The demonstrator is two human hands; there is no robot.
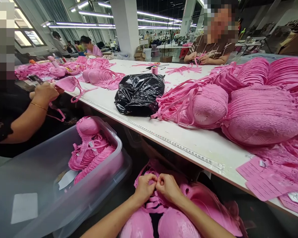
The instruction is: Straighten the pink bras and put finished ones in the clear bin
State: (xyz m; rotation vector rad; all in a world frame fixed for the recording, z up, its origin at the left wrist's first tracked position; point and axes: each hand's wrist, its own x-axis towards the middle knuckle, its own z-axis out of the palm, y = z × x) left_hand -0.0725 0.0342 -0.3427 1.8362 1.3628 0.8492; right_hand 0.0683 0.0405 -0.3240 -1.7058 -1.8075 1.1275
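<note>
Over my lap, my left hand (145, 187) and my right hand (168, 188) meet fingertip to fingertip, both closed in a pinch on part of a pink bra (179, 223). The exact spot they pinch is hidden by the fingers. Two padded cups of pink bras face up below my wrists, and thin pink straps (156, 201) run beneath my hands. More pink fabric (208, 205) spreads to the right, partly covered by my right forearm.
A translucent bin (119, 145) holding stacked pink bras (91, 148) stands at left. The white table (188, 138) carries a taped-down ruler, a black plastic bag (140, 94), large bra stacks (263, 112) and pink tags (265, 178). Co-workers sit at left and across the table.
</note>
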